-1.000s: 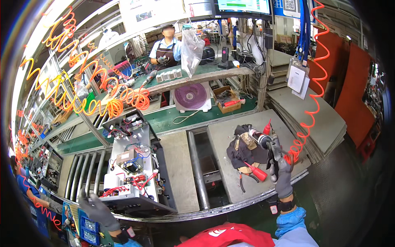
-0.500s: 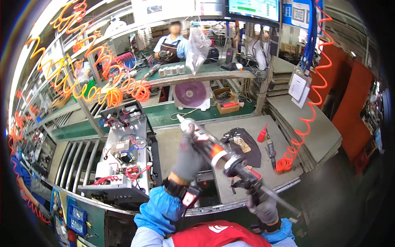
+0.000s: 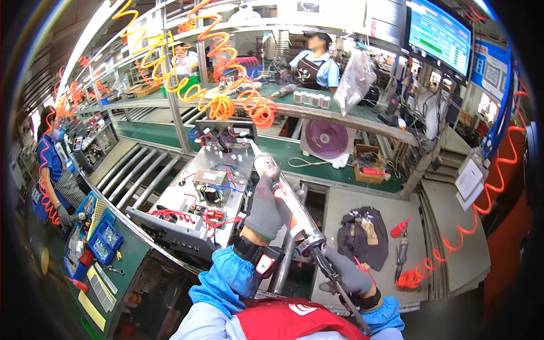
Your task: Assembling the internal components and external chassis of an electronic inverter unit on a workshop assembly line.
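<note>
My left hand (image 3: 265,208), in a grey glove, grips the clear barrel of a long sealant gun (image 3: 283,198). My right hand (image 3: 347,275), also gloved, holds the gun's rear end, where a dark rod sticks out toward me. The gun is tilted up and away, with its white nozzle over the near right edge of an open metal chassis (image 3: 187,218). The chassis holds a transformer, red and blue wires and small parts, and it rests on the conveyor in front of me.
A black cloth (image 3: 362,238) with hand tools lies to the right, beside a red-handled screwdriver (image 3: 399,227) and an air tool on a red coiled hose (image 3: 453,243). Blue parts bins (image 3: 102,241) sit lower left near a co-worker (image 3: 54,170). Another person (image 3: 317,62) stands behind the far shelf.
A second ago my right hand was at the black cloth and my left hand low on the left. Both hands then took the sealant gun and swung its nozzle left to the chassis.
</note>
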The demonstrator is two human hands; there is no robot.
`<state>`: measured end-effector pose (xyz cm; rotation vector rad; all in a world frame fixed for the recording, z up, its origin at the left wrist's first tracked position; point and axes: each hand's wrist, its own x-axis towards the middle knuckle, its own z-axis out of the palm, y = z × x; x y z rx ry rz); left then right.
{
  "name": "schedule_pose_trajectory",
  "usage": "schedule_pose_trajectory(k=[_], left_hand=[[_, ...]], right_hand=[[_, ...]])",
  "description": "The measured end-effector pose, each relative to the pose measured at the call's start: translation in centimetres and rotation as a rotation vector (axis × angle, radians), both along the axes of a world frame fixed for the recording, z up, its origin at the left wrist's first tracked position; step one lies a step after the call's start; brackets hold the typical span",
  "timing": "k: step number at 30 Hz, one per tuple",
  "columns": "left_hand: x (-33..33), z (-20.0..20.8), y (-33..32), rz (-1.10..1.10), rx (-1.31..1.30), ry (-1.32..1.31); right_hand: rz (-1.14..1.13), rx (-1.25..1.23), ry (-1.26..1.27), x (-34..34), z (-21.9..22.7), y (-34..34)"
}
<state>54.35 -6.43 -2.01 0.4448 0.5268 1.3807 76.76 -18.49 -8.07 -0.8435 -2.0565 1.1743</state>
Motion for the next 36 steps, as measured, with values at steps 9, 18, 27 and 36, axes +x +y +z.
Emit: schedule_pose_trajectory(k=[9,18,27,36], left_hand=[[-0.6,1.2,7.0,0.241,0.062,0.028],[-2.1,0.2,13.2,0.271,0.004,0.017],[-3.2,0.0,15.8,0.294,0.022,-0.004],[-3.8,-0.4,16.6,0.262,0.031,-0.036]], right_hand=[[-0.019,0.022,0.229,-2.0,-2.2,9.2],[0.001,-0.053,0.3,-3.7,-1.8,15.5],[-0.04,-0.06,0.207,-5.2,-1.7,18.0],[-0.055,0.025,0.182,-5.5,-1.1,18.6]])
